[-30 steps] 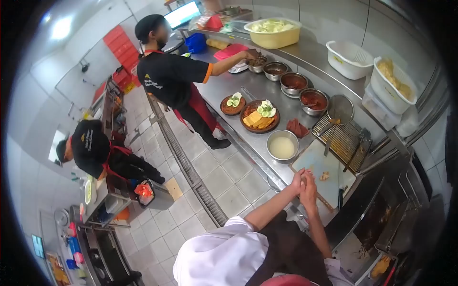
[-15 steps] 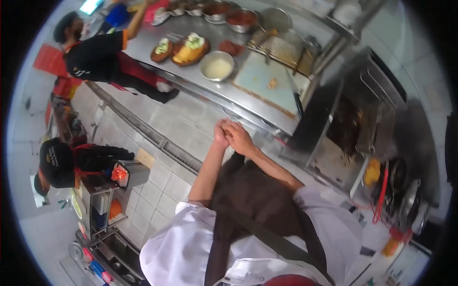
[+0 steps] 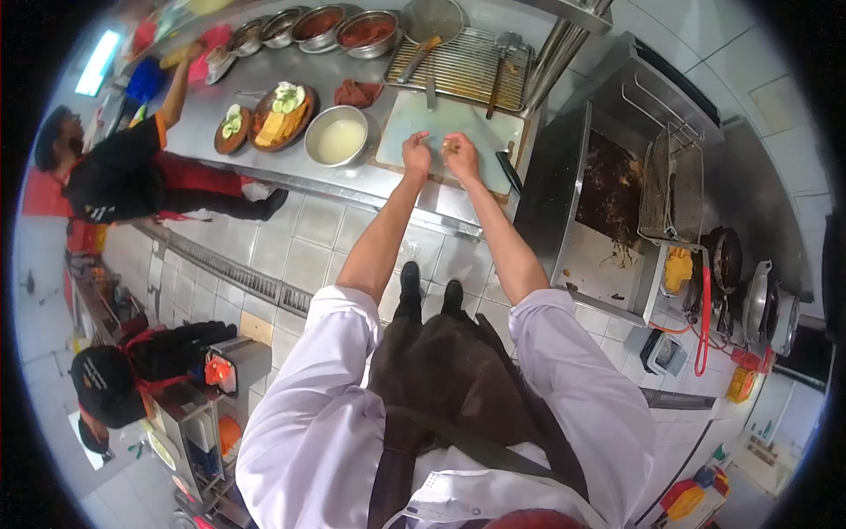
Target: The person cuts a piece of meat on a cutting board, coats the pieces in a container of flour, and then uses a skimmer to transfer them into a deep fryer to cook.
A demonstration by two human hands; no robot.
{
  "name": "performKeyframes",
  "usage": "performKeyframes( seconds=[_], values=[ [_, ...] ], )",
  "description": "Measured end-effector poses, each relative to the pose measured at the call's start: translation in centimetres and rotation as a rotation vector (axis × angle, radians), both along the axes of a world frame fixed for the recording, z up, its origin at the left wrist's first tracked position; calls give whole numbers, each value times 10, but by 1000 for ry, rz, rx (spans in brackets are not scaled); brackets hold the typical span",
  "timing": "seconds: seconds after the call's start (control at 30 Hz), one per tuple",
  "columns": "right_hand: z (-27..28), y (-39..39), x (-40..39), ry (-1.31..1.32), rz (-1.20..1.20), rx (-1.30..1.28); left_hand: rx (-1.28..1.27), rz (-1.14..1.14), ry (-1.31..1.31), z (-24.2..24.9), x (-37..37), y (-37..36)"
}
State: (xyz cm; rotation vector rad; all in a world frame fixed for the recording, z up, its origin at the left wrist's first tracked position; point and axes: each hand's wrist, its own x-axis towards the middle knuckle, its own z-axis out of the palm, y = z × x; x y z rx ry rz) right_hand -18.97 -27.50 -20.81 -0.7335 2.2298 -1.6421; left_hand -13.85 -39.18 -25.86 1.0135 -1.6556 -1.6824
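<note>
My left hand (image 3: 417, 154), cupped with nothing visible in it, is over the near side of the pale cutting board (image 3: 483, 126). Beside it, my right hand (image 3: 463, 160) curls its fingers around a small tan piece of food (image 3: 451, 146), too small to name exactly. A gap separates the two hands. A dark-handled knife (image 3: 508, 171) rests at the board's right edge. Left of the board stands a steel bowl (image 3: 315, 150) of pale liquid. A spatula (image 3: 430, 91) reaches onto the board's far edge.
Two plates of food (image 3: 280, 132) (image 3: 231, 144) and a dark red cloth (image 3: 358, 93) lie to the left. Behind the board is a wire rack (image 3: 471, 66). A greasy griddle (image 3: 606, 189) with a fry basket (image 3: 671, 189) stands right. Two co-workers (image 3: 115, 181) (image 3: 110, 379) are left.
My hands were clasped together in front of the counter; they have moved forward over the cutting board and come apart. My right hand has taken hold of the tan food. The view has shifted.
</note>
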Motion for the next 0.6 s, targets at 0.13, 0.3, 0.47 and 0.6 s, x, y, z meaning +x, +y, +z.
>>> performKeyframes(
  seconds=[0.13,0.3,0.47,0.6],
  values=[
    [14,25,-12,324,-110,199,-470,-47,-55,47,11,13],
    [32,63,-5,664,-178,276,-379,-177,-80,57,27,-1],
    [52,86,-13,399,-303,809,-710,-273,-196,65,48,-27],
    [36,93,-37,472,-195,812,-906,-469,-195,64,62,-31]
  ],
)
